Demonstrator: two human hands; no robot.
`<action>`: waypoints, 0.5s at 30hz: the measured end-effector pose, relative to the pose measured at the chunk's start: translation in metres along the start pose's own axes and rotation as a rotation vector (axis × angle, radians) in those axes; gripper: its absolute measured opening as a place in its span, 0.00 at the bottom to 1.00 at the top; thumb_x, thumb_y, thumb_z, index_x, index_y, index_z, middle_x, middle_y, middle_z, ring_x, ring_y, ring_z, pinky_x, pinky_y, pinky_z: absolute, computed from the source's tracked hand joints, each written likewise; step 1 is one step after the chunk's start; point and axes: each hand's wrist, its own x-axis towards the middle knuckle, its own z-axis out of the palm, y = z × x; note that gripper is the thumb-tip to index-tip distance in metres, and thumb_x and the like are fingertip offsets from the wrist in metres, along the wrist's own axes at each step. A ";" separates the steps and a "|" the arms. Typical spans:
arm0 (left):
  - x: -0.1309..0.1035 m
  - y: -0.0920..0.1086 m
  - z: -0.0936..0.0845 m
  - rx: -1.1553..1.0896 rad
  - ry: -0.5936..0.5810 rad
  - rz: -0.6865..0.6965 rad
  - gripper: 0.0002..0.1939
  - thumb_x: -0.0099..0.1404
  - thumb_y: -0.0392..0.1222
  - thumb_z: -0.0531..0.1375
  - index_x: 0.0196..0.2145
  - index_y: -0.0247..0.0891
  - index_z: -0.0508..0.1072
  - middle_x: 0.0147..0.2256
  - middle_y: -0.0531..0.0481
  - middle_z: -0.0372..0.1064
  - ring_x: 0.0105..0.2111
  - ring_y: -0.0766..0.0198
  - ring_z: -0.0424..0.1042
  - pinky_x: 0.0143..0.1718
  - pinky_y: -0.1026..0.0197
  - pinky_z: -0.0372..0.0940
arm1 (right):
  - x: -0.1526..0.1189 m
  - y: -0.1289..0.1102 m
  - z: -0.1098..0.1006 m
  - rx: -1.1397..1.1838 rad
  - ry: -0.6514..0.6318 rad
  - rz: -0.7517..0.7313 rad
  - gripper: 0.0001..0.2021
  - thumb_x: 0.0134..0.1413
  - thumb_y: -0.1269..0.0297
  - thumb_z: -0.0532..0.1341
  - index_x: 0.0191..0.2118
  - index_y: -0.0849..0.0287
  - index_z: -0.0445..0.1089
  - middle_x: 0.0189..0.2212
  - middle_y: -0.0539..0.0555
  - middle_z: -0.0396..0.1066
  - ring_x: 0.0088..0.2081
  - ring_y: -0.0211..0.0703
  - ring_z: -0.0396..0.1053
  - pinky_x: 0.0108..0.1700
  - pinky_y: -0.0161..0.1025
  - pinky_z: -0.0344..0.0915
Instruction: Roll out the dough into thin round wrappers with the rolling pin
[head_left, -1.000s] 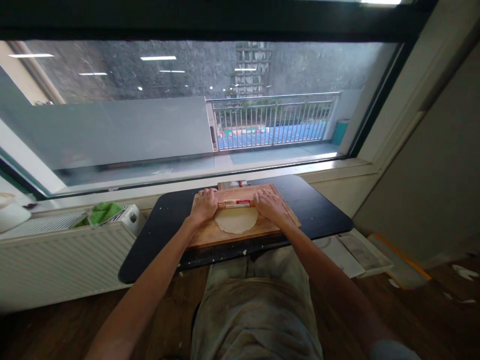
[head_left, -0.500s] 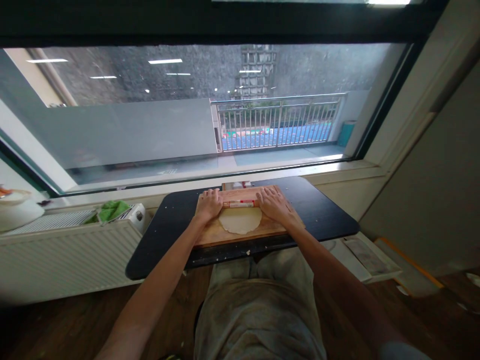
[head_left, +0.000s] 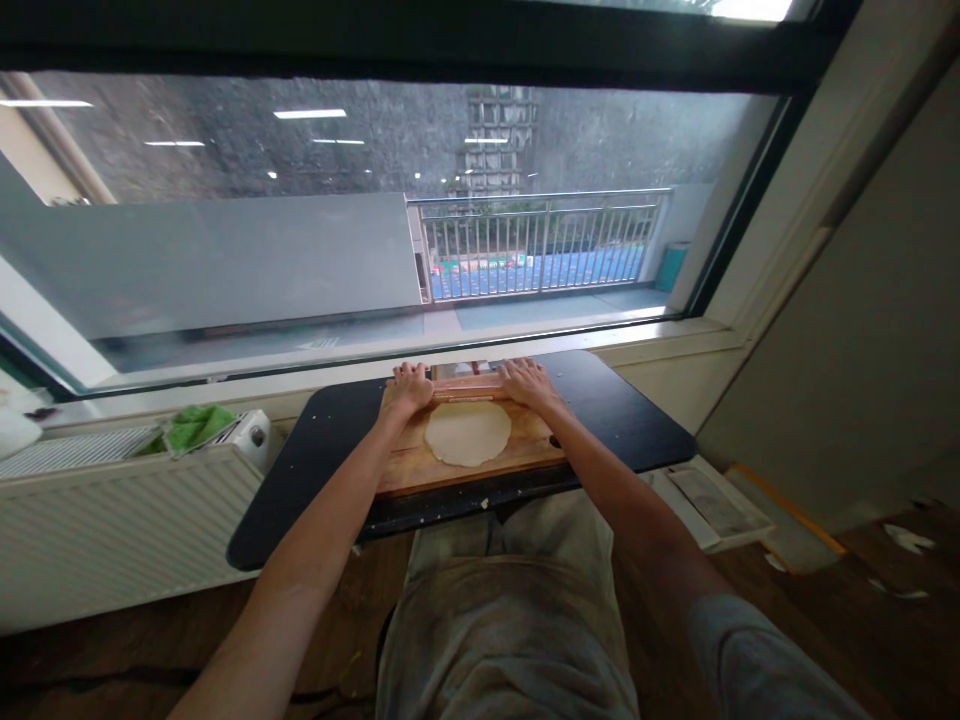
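Observation:
A flat, roundish sheet of pale dough lies on a wooden board. Just beyond its far edge is a rolling pin, lying crosswise on the board. My left hand is closed on the pin's left end, and my right hand is closed on its right end. Both palms face down, and the ends of the pin are hidden under them. The whole dough sheet shows between my forearms.
The board rests on a black table under a window. A radiator with a green cloth on it stands at the left. Behind the board is a small box. White drawers stand at the lower right.
Both hands have pushed the rolling pin forward, away from me, past the dough's far edge. More of the dough shows now. The view has shifted slightly to the right.

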 end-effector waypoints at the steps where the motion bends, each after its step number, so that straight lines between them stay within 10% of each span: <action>1: 0.000 0.000 0.000 0.001 -0.002 -0.005 0.25 0.75 0.42 0.47 0.64 0.41 0.71 0.64 0.31 0.66 0.63 0.39 0.66 0.58 0.39 0.68 | 0.002 0.000 0.001 0.018 0.010 0.029 0.23 0.80 0.52 0.49 0.69 0.53 0.66 0.66 0.65 0.68 0.67 0.58 0.60 0.66 0.56 0.61; 15: -0.022 -0.005 -0.002 -0.019 -0.019 0.076 0.26 0.76 0.39 0.46 0.62 0.45 0.75 0.59 0.37 0.70 0.57 0.45 0.70 0.59 0.47 0.66 | 0.008 0.009 0.012 0.101 0.043 0.055 0.24 0.77 0.59 0.49 0.70 0.50 0.70 0.66 0.62 0.72 0.65 0.58 0.65 0.64 0.53 0.62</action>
